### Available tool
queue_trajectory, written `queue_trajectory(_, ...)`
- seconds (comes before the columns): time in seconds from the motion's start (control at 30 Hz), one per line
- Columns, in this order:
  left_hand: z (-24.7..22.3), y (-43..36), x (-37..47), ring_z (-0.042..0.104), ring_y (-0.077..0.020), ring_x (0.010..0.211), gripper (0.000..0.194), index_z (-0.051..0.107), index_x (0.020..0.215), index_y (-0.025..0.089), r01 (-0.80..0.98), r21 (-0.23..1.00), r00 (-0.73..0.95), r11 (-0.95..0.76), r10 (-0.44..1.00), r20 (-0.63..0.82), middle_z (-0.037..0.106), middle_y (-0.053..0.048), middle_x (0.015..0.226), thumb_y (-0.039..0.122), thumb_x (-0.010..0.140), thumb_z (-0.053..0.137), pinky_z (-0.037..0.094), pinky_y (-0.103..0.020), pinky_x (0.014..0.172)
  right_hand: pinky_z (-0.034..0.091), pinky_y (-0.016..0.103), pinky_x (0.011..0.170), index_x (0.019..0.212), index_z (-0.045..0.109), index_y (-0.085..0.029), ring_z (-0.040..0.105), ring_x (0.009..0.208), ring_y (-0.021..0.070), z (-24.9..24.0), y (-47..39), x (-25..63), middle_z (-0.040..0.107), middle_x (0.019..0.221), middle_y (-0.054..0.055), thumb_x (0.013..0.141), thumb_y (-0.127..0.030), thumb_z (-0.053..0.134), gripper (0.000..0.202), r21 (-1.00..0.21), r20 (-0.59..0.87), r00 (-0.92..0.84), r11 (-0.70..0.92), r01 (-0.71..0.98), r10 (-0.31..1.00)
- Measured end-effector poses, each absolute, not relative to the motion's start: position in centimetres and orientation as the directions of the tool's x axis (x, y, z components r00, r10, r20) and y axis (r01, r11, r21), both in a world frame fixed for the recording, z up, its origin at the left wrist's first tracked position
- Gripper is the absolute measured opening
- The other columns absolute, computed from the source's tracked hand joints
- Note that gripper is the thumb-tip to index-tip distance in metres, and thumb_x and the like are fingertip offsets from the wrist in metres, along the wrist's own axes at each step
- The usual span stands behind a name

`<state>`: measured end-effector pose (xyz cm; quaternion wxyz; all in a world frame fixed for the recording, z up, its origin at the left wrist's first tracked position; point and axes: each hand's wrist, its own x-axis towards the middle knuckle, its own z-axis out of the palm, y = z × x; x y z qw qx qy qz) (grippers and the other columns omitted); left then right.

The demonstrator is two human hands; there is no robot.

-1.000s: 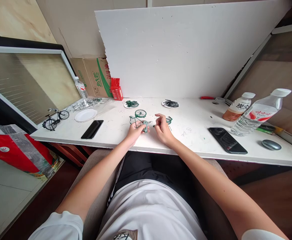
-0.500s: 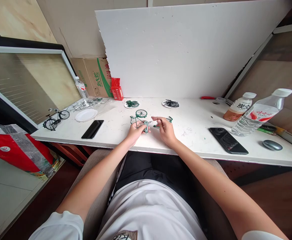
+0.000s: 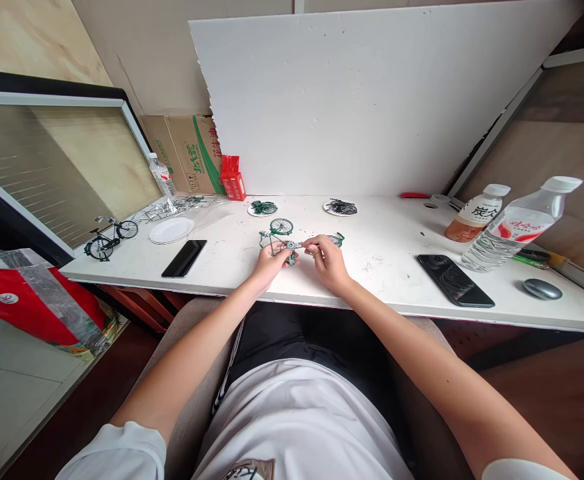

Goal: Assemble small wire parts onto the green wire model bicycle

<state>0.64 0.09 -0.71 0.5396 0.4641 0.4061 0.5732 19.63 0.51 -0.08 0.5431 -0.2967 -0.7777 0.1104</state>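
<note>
so far the green model bicycle (image 3: pixel 278 239) stands half built on the white table (image 3: pixel 392 267), left hand (image 3: pixel 271 261) pinching its frame while right hand (image 3: pixel 328 260) fingers close on a small part (too tiny to identify), another wheel (image 3: pixel 338 239) lying unfitted beside.

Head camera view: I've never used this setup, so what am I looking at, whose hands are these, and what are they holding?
The one camera sits on the person's head and looks down over their lap at a white tabletop. No machine here: both bare hands are the wearer's. The left hand grips a small green model bicycle frame with one spoked wheel. The right hand pinches a small part against it, too small to identify. Around them lie two black phones, a finished black model bicycle, small white plates of parts and two drink bottles.
</note>
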Motion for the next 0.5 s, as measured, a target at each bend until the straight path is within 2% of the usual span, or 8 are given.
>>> queue_trajectory(0.3,-0.61,-0.11,0.69,0.075,-0.0154,0.069,0.020,0.070,0.099,0.015,-0.175,0.980,0.014,-0.092,0.995,0.096,0.079,-0.008,0.090,0.026,0.085,0.080,0.047,-0.026,0.067,0.052,0.042,0.086,0.104,0.068,-0.025,0.067,0.091,0.0247,0.15,0.37,19.43,0.075,0.099,0.009,0.116,-0.049,0.039,0.039,-0.460,0.773,-0.284,0.810,0.364,0.567)
queue_trajectory(0.5,-0.81,0.10,0.75,0.075,-0.0156,0.070,0.021,0.071,0.101,0.015,-0.178,0.979,0.014,-0.098,0.995,0.102,0.079,-0.009,0.092,0.027,0.085,0.080,0.050,-0.027,0.069,0.051,0.043,0.086,0.105,0.067,-0.025,0.066,0.091,0.0254,0.20,0.28,19.43,0.076,0.099,0.010,0.116,-0.052,0.037,0.042,-0.463,0.762,-0.294,0.803,0.375,0.577)
